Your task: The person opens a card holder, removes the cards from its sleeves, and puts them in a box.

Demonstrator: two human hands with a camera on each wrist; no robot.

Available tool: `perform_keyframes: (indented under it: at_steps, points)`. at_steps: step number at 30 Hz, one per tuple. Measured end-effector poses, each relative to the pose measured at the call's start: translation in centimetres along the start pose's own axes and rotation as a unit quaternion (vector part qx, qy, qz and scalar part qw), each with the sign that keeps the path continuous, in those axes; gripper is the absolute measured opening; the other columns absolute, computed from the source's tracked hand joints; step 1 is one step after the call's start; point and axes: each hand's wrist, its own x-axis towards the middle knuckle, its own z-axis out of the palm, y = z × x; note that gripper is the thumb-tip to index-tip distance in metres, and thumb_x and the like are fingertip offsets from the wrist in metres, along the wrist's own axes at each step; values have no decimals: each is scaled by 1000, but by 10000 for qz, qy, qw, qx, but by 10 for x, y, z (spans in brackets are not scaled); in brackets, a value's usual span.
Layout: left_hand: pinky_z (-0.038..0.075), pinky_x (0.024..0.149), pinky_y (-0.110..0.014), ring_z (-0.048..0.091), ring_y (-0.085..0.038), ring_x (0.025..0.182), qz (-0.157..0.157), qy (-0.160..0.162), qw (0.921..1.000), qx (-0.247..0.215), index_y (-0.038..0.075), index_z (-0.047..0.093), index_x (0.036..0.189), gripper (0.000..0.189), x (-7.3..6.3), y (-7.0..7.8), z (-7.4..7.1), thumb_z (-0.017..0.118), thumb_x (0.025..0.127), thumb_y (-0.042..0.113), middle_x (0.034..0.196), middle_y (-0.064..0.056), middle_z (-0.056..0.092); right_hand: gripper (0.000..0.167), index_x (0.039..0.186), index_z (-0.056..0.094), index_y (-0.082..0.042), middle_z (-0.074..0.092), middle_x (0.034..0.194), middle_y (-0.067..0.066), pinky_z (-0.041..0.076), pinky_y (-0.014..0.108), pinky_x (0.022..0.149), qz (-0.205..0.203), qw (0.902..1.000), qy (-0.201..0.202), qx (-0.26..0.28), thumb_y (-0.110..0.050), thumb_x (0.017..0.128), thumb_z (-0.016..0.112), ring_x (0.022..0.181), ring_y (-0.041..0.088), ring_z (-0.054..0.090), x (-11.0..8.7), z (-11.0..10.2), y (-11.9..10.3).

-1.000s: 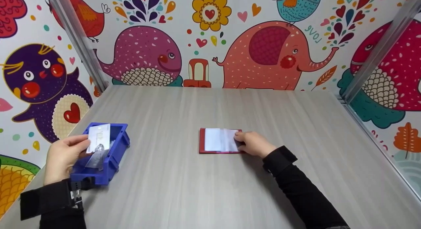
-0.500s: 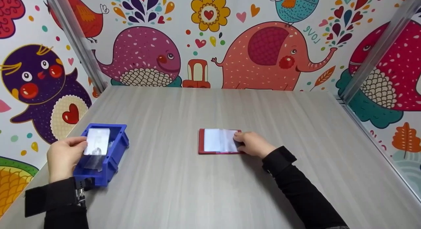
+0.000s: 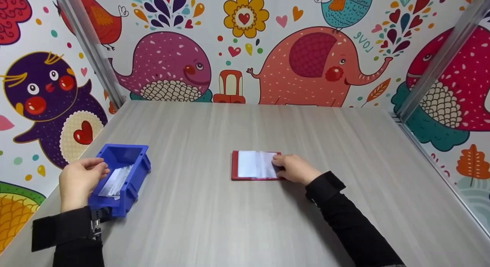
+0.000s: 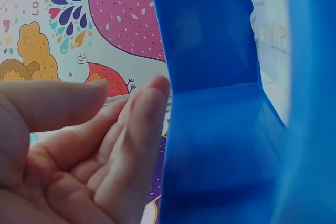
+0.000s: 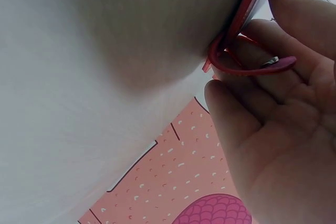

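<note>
My left hand point(image 3: 81, 181) hovers over the left rim of a blue plastic bin point(image 3: 141, 179), holding nothing. In the left wrist view its thumb and relaxed fingers point(image 4: 147, 114) stand apart. White cards point(image 3: 118, 182) lie inside the bin; one card point(image 4: 274, 43) shows gold "VIP" lettering in the left wrist view. At mid-table a red card holder point(image 3: 234, 166) lies spread open, its clear sleeves point(image 3: 249, 164) facing up. My right hand point(image 3: 298, 168) pinches its right edge, thumb on top. Seen from the right wrist, the red cover point(image 5: 252, 70) bends between thumb and fingers.
The pale wood-grain table point(image 3: 199, 221) reaches back to a wall point(image 3: 237, 48) printed with cartoon animals. Metal posts point(image 3: 90, 48) stand at the back left and back right corners.
My left hand has let go of the white card, which has dropped into the blue bin. The right hand and the card holder have stayed put.
</note>
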Motion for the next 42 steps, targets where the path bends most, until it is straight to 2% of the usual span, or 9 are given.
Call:
perform_keyframes:
  at_steps: [9, 15, 20, 24, 26, 29, 33, 37, 42]
  points:
    - [50, 63, -10, 60, 7, 66, 63, 26, 9996, -263, -12, 59, 126, 40, -9, 20, -1, 55, 100, 18, 97, -16, 72, 12, 91, 64, 0, 64, 124, 23, 52, 45, 88, 16, 10000, -32, 54, 3, 83, 73, 108, 38, 63, 0, 1, 1]
    - [50, 64, -11, 61, 8, 65, 581, 195, 9957, -688, -14, 61, 121, 33, -19, 42, 11, 58, 98, 10, 95, -21, 72, 17, 98, 68, 3, 64, 123, 23, 51, 45, 90, 41, 10000, 4, 57, 3, 83, 73, 110, 38, 63, 0, 1, 1]
    - [48, 63, -10, 58, 11, 65, 998, 68, 9925, -707, -12, 65, 116, 27, -27, 63, 34, 59, 96, 4, 95, -23, 71, 27, 107, 70, 4, 65, 122, 22, 51, 45, 90, 97, 9999, 38, -40, 2, 81, 74, 108, 39, 63, -1, -1, -1]
    - [49, 63, -10, 57, 12, 65, 1289, -55, 9882, -830, -12, 67, 110, 23, -33, 79, 59, 60, 92, 0, 93, -24, 71, 25, 106, 70, 4, 65, 122, 22, 51, 45, 90, 77, 10000, 52, -19, 3, 81, 73, 107, 39, 64, 0, -1, -2]
    - [49, 62, -11, 61, 6, 65, 1478, -106, 9849, -890, -12, 68, 107, 20, -34, 85, 72, 62, 90, -2, 90, -23, 71, 24, 105, 70, 3, 65, 121, 22, 52, 45, 89, 59, 10000, 66, -12, 3, 81, 73, 106, 39, 64, 1, 0, -2]
    - [50, 63, -14, 68, -10, 69, 1725, -269, 9807, -882, -12, 69, 104, 19, -34, 95, 92, 63, 88, -3, 86, -21, 72, 20, 101, 69, 2, 65, 122, 22, 52, 46, 88, 58, 10000, 45, 17, 3, 82, 73, 106, 39, 64, 1, 0, -2]
    - [56, 68, -25, 71, -28, 76, 1832, -528, 9774, -913, -11, 69, 104, 19, -33, 108, 115, 64, 88, -2, 88, -19, 72, 18, 100, 69, 2, 65, 123, 22, 52, 45, 87, 91, 9999, -1, 66, 2, 83, 73, 106, 38, 64, 1, 0, -2]
    - [57, 74, -39, 71, -30, 79, 2018, -646, 9740, -808, -9, 70, 104, 18, -31, 120, 137, 64, 88, 0, 89, -18, 72, 20, 102, 70, 2, 65, 123, 22, 53, 45, 86, 125, 9999, -8, 59, 3, 83, 73, 105, 38, 65, 1, -1, -1]
    - [54, 78, -44, 68, -31, 85, 2404, -735, 9673, -338, -6, 71, 103, 17, -33, 130, 166, 65, 90, 3, 93, -17, 71, 19, 102, 70, 2, 64, 123, 23, 52, 45, 87, 188, 9997, -15, 163, 3, 84, 72, 107, 39, 64, 1, 0, 0]
